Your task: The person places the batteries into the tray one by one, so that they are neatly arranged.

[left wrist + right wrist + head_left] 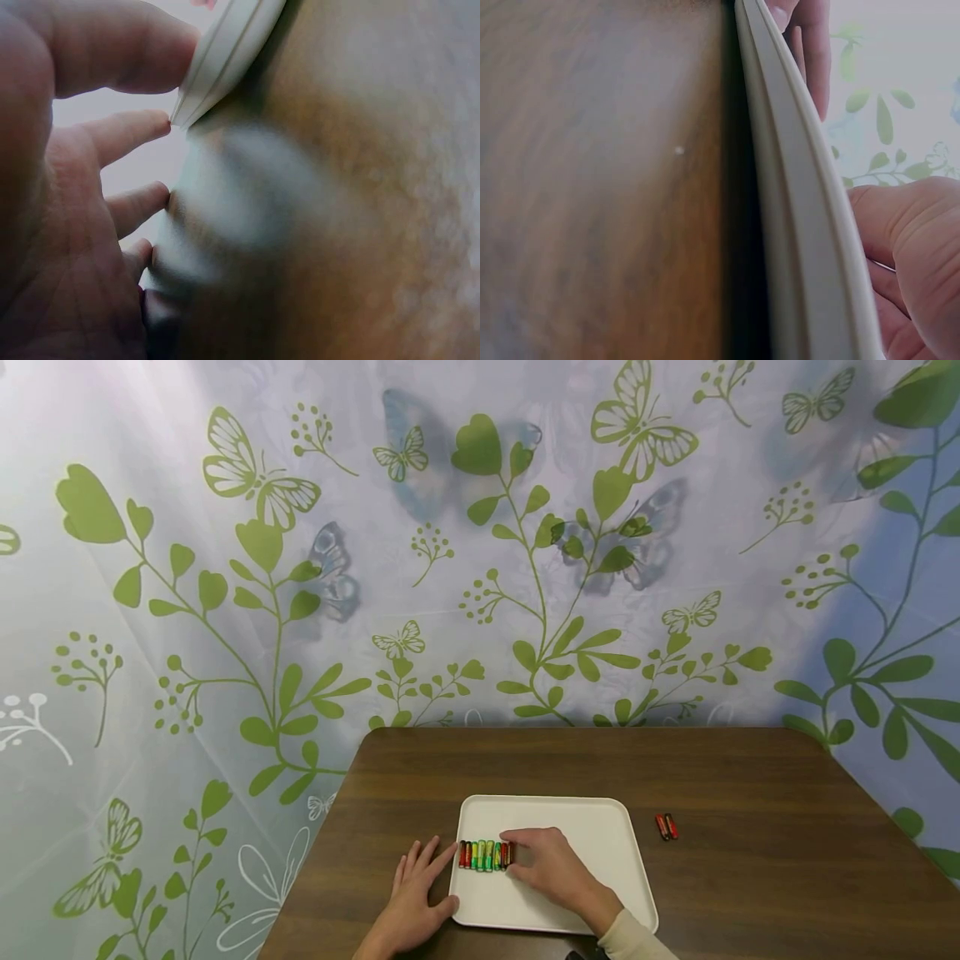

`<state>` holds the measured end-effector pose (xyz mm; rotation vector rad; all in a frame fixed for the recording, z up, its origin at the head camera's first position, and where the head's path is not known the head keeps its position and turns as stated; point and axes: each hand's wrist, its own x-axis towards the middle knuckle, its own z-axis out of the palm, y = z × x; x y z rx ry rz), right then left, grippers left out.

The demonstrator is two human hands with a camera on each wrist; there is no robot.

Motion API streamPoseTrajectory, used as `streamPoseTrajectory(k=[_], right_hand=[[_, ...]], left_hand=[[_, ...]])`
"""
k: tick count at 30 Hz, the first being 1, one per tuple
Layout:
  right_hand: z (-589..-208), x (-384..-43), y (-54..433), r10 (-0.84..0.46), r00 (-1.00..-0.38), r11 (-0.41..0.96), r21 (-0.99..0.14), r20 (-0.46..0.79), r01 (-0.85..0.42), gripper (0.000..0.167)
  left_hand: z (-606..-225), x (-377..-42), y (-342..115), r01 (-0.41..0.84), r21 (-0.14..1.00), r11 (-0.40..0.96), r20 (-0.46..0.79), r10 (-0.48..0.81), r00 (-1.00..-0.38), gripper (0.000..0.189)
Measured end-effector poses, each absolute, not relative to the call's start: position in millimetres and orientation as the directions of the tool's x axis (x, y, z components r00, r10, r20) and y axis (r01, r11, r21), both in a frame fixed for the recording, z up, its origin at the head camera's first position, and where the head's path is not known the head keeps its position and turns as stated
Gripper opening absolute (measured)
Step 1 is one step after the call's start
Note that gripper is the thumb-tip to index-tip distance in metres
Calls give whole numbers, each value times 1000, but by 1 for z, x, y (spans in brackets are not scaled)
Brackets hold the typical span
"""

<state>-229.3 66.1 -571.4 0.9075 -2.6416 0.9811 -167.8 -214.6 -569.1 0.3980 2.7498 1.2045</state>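
Observation:
A row of several small red, green and yellow batteries (482, 856) stands side by side at the left of a white tray (577, 827). My right hand (553, 867) pinches the red battery at the row's right end, thumb at its near end and index finger at its far end. Spread and nearly straight, the fingers of my left hand (414, 893) lie along the tray's left rim. In the left wrist view its fingertips touch or nearly touch the tray rim (229, 64). The tray wall hides the batteries in both wrist views.
Two red and black batteries (667, 827) lie on the brown wooden table (757, 802), right of the tray. Behind the table hangs a curtain (420, 610) printed with green leaves and butterflies. A dark object (588, 954) shows at the bottom edge beside the right sleeve.

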Motion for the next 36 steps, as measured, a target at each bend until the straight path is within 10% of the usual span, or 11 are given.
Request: streamPoseTrajectory(k=[36], right_hand=[[-525,-240,210,-434,-840,643,-541,326,-542,50]], left_hand=[[-572,-169,-215,212,747,630,26,291,-956,78]])
